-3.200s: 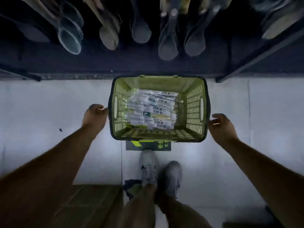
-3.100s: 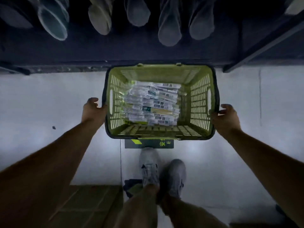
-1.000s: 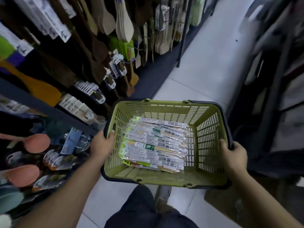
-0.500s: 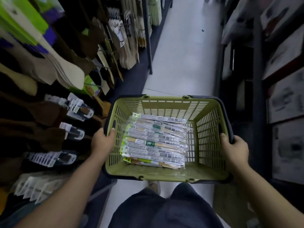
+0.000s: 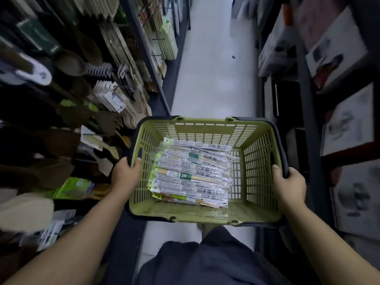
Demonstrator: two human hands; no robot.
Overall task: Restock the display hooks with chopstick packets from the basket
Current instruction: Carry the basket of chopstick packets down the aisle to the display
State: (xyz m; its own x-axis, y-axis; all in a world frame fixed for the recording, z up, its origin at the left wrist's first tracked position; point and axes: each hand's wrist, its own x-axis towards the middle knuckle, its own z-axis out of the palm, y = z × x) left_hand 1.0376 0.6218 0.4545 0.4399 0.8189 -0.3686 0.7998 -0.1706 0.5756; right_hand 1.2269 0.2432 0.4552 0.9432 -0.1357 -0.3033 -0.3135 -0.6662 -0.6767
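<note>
Only just starting, judging by the load: holding the basket point(image 5: 205, 126) out over an aisle floor, with the chopstick packets point(image 5: 191, 173) lying in a full stack on its bottom, nearer the left wall. Hanging none yet on the display hooks point(image 5: 158, 39) of the left shelving; picking out, lifting and hooking all remaining. Gripping the left rim with the left hand point(image 5: 125, 173), fingertips curling over the edge. Clasping the right rim with the right hand point(image 5: 287, 184), thumb inside, fingers wrapping outside.

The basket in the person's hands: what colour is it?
Olive green basket with a dark rim, seen in the head view.
</note>
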